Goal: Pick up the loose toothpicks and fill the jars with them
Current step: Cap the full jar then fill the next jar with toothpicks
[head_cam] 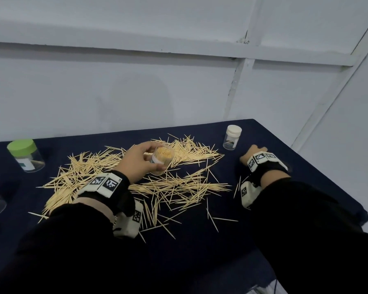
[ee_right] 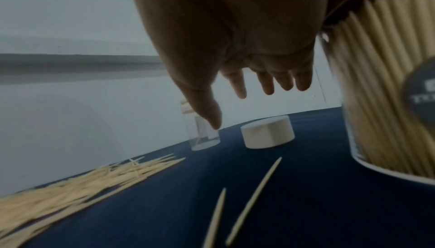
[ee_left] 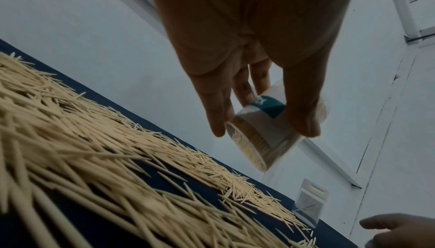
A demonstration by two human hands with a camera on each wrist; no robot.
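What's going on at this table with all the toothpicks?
A person is refilling small jars. Their left hand holds an open clear jar packed with toothpicks above the loose pile still spread over the dark tablecloth. Their right hand hovers with its fingers spread above a white lid lying on the cloth. A white-capped jar and a green-lidded jar stand nearby.

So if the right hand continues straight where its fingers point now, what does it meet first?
Probably the loose white cap lying on the cloth ahead of the right hand; the white-capped jar stands slightly left. Depth is uncertain.
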